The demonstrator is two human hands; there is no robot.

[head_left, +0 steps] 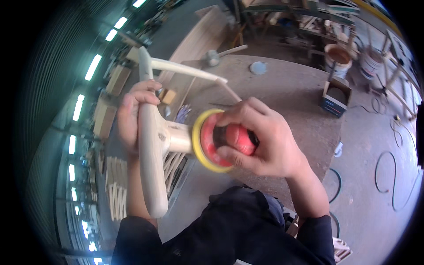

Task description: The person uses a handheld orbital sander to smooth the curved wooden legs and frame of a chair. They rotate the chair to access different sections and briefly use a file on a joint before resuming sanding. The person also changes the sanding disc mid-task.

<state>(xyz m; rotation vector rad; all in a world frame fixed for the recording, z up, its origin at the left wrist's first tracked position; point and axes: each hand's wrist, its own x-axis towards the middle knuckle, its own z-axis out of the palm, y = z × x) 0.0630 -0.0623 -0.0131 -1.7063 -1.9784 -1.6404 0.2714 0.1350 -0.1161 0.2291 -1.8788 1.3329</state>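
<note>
A pale wooden frame piece, perhaps part of a chair (152, 176), stands tilted in front of me: a long rounded bar joined to a thick crosspiece and a thinner rail. My left hand (132, 112) is wrapped around the long bar near its middle. In my right hand (269, 141) is a round red power sander (240, 139) with a yellow pad. The fingers and thumb close around its body. Its pad edge meets the end of the thick crosspiece (179, 138), though blur hides the exact contact.
Ahead lies a brown workbench (291, 97) bearing a mallet (213, 58), a pale blue round disc (258, 67) and an open box (336, 98). Beyond the right edge are a bucket (338, 59) and a hose (336, 183) on the floor. Stacked wooden parts (117, 187) are at left.
</note>
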